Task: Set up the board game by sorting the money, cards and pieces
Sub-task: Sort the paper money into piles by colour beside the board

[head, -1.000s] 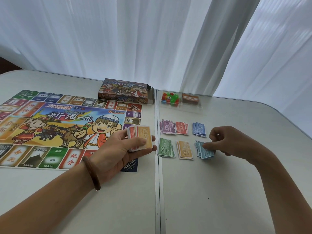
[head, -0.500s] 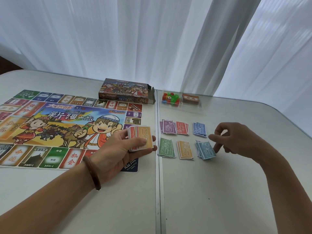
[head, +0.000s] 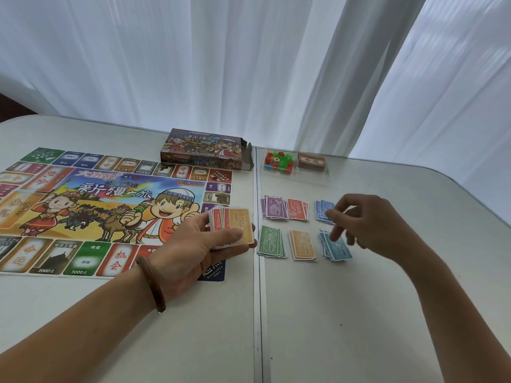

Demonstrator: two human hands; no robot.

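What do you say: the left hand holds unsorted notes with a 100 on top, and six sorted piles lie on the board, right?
No. The head view shows the six sorted piles on the table, right of the board, not on it. The left hand does hold unsorted notes with a 100 on top.

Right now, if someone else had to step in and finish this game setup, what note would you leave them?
Left hand: grips the unsorted stack of notes, an orange 100 on top.
Right hand: empty, fingers loose, above the light blue pile.
Done: board laid out. Right of it are six piles by colour: purple pile, red pile and dark blue pile behind; green pile, orange pile and light blue in front.
Left: deal out the held stack, probably the top note to the orange pile. The pieces and cards sit in the clear tray beside the box.
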